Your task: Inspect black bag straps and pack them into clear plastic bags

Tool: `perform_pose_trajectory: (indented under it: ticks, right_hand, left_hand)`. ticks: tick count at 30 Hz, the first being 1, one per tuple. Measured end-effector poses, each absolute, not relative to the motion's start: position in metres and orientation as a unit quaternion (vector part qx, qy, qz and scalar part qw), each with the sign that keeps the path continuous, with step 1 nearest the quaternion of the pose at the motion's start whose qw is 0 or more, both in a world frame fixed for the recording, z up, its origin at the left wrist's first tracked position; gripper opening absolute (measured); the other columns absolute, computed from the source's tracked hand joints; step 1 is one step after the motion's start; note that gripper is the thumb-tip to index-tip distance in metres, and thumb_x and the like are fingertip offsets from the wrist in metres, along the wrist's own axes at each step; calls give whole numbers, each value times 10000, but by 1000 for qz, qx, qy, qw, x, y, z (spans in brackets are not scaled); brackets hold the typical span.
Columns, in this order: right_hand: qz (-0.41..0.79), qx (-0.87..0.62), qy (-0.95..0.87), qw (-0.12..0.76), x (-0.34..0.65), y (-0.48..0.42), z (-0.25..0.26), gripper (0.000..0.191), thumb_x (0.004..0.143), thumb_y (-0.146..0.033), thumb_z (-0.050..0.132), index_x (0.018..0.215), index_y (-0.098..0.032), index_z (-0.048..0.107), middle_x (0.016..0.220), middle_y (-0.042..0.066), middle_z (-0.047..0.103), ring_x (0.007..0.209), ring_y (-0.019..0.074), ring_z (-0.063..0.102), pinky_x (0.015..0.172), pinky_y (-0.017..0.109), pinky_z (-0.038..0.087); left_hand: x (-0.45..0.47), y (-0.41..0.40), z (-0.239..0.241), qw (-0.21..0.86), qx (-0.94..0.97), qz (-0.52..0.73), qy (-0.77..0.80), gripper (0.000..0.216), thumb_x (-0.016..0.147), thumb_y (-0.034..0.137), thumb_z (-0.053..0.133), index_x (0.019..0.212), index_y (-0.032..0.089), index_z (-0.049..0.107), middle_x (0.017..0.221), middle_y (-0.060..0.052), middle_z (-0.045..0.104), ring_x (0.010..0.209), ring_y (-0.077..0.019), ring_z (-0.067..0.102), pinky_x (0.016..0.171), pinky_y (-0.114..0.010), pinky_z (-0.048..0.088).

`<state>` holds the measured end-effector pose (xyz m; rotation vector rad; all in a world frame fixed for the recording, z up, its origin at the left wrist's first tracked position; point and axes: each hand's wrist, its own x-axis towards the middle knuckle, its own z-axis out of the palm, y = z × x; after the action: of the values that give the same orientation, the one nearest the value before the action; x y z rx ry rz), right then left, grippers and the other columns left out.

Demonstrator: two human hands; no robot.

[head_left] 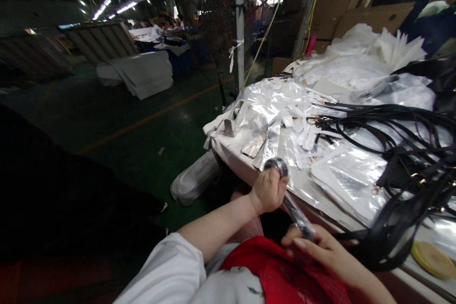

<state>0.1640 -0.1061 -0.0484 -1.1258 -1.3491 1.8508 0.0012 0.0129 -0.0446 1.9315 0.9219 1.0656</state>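
- Our left hand (268, 193) is curled closed around a shiny plastic-wrapped strap (298, 214), right by its coiled top end, which pokes out past the fist at about 12 o'clock.
- Our right hand (322, 244) pinches the lower end between thumb and fingers, down at 4 o'clock from the left. It's pretty blurry there, so "strap" is our best read. The thing slants between both hands, in front of the red apron (265, 261).
- The white table (237, 156) has its edge just beyond our fists, and it's seriously cluttered. Big tangle of black straps (395, 128) at 2 o'clock, some drooping over the edge near 3. Yellow disc (432, 259) past those, around 3-4.
- Small metal block (230, 127) at 11 o'clock, near the table corner.
- Containers: loose clear bags (267, 99) at 12, a clear packet (351, 180) with something flat and white inside at 2, cardboard boxes (374, 18) far back at 1.
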Motion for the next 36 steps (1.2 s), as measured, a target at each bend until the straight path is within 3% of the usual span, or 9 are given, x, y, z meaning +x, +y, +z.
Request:
perform_pose_trajectory:
  ticks: [4, 6, 9, 13, 19, 21, 25, 29, 36]
  right_hand:
    - [668, -498, -432, 345, 209, -97, -33, 417, 838, -557, 642, 866, -150, 727, 661, 31, 638, 441, 80, 431, 398, 198, 331]
    - [621, -540, -456, 338, 223, -88, -36, 374, 807, -526, 694, 879, -161, 734, 678, 29, 653, 512, 119, 517, 447, 212, 408]
    - [578, -555, -514, 306, 224, -78, -44, 388, 799, -511, 709, 1012, -188, 736, 885, 58, 725, 797, 231, 656, 701, 312, 547]
    - [555, -528, -568, 300, 210, -79, -59, 423, 847, -525, 644, 1099, -191, 707, 1042, 85, 734, 1020, 299, 653, 940, 417, 504]
    - [354, -640, -573, 369, 212, -81, -89, 600, 766, -509, 705, 1258, -181, 601, 1215, 125, 679, 1129, 343, 610, 995, 461, 464]
    - [305, -668, -568, 372, 212, -80, -95, 547, 795, -525, 647, 1231, -195, 624, 1128, 113, 706, 1056, 333, 637, 939, 440, 490]
    - [494, -578, -586, 280, 186, -86, -83, 521, 904, -607, 474, 1138, -189, 680, 723, 40, 671, 655, 216, 618, 632, 320, 505]
    - [679, -438, -543, 230, 151, -99, -43, 549, 939, -624, 426, 1145, -175, 665, 686, 23, 628, 586, 138, 509, 547, 243, 395]
    - [726, -408, -445, 330, 174, -107, -11, 481, 916, -587, 516, 1049, -152, 671, 573, -14, 560, 436, 65, 337, 431, 196, 230]
  left_hand:
    - [-10, -3, -51, 267, 901, 222, 261, 587, 899, 667, 328, 780, 160, 598, 748, -135, 604, 743, -266, 586, 757, -401, 470]
    - [-12, -11, -43, 363, 879, 177, 254, 601, 915, 668, 301, 723, 174, 586, 679, -78, 584, 660, -204, 566, 678, -321, 452]
    - [-11, -16, -28, 629, 714, 138, 274, 720, 903, 740, 193, 703, 165, 578, 485, 19, 444, 447, -123, 437, 544, -267, 414]
    - [-13, -5, -11, 819, 479, 163, 272, 712, 896, 745, 275, 725, 135, 600, 353, 106, 272, 303, -69, 244, 483, -245, 410]
    - [-25, 29, 10, 865, 304, 286, 280, 681, 995, 590, 238, 728, 105, 635, 364, 111, 263, 296, -46, 202, 565, -225, 463]
    - [-27, 37, 17, 866, 269, 322, 271, 668, 1016, 534, 223, 747, 92, 645, 397, 101, 278, 319, -44, 216, 586, -224, 463]
    - [-12, 39, 19, 795, 304, 453, 267, 576, 1000, 537, 281, 878, 102, 638, 513, 62, 397, 427, -73, 380, 706, -281, 495]
    - [11, 26, 2, 581, 465, 572, 344, 506, 972, 598, 288, 917, 172, 555, 663, -15, 562, 668, -161, 571, 854, -350, 482]
    - [12, -2, -37, 203, 847, 363, 331, 531, 952, 539, 263, 957, 115, 583, 870, -198, 621, 859, -319, 608, 822, -461, 476]
